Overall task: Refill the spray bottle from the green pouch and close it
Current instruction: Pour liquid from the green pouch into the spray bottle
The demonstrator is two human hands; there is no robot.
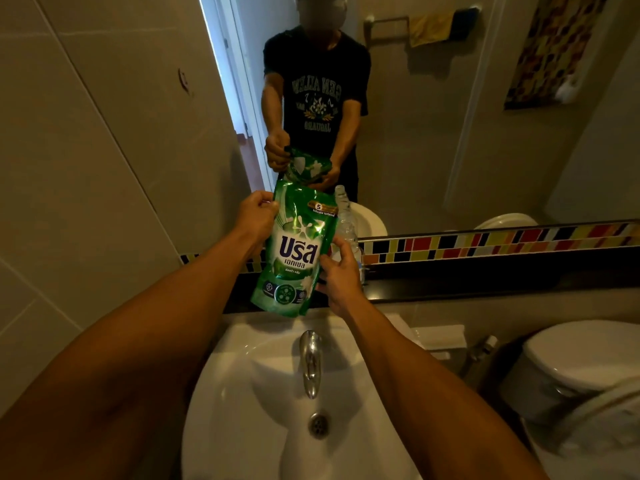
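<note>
The green pouch (pixel 296 251) hangs upright above the back of the sink, white lettering facing me. My left hand (pixel 258 216) pinches its upper left corner. My right hand (pixel 337 271) grips its right edge lower down. Behind the pouch, on the dark ledge, stands a clear plastic bottle (pixel 346 220) with an open neck and no spray head on it; the pouch and my right hand hide most of its lower part. I see no spray head anywhere.
A white sink (pixel 242 393) with a chrome tap (pixel 311 362) lies below my arms. The mirror (pixel 450 116) reflects a person holding the pouch. A dark ledge (pixel 485 282) with a coloured tile strip runs to the right. A toilet (pixel 581 362) sits at lower right.
</note>
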